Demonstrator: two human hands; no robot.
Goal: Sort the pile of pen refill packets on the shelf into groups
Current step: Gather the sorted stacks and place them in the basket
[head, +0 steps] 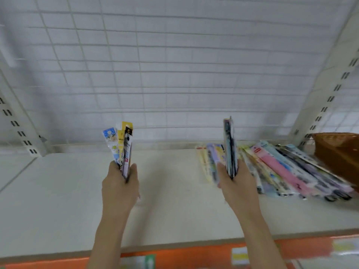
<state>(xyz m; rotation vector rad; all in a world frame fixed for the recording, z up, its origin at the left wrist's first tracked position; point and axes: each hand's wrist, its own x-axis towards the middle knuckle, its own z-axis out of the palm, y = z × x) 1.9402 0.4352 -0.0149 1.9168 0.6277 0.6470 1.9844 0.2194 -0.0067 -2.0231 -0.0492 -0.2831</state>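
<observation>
**Packets held upright in both hands above the shelf**

Packets stand on end in each of the person's hands, lifted off the pale shelf (58, 191). The left hand (119, 183) grips a small fanned bunch of packets (121, 148) between thumb and fingers, their tops spreading apart: one blue and white, two yellow, one dark and white. This hand is over the middle of the shelf, left of centre, and well apart from the other.

The right hand (236, 183) pinches a tighter stack of packets (230, 148), seen almost edge-on, with the thumb on its left face and the fingers on its right. The stack looks dark and pale blue, but it is blurred and I cannot count what is in it.

Just behind and to the right of that hand, the pile of pen refill packets (281, 171) lies flat toward the right back corner of the shelf, fanned out in pinks, yellows, blues and purples. Its far right end touches or runs under a brown woven basket (338, 152) at the right edge; which, I cannot tell.

A white wire grid (174, 65) rises behind the back edge, and an orange strip (194, 253) with labels runs along the front edge.
</observation>
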